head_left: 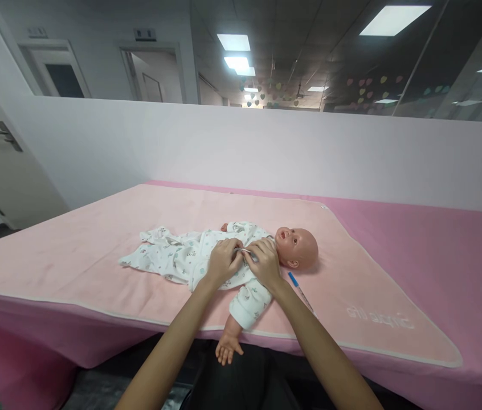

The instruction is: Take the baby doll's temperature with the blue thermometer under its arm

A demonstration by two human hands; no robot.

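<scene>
A baby doll [296,246] lies on its back on a light pink blanket [96,250], head to the right. It wears a white patterned romper [172,256]. Both my hands rest on its chest. My left hand [223,261] and my right hand [264,262] are closed, pinching the romper's front edges together near the collar. One doll arm [232,336] sticks out toward me over the table edge, its sleeve bunched.
A blue-capped pen or thermometer [299,289] lies on the blanket just right of my right wrist. The blanket covers a darker pink table [437,245]. A white partition wall stands behind the table, and a door is at the left.
</scene>
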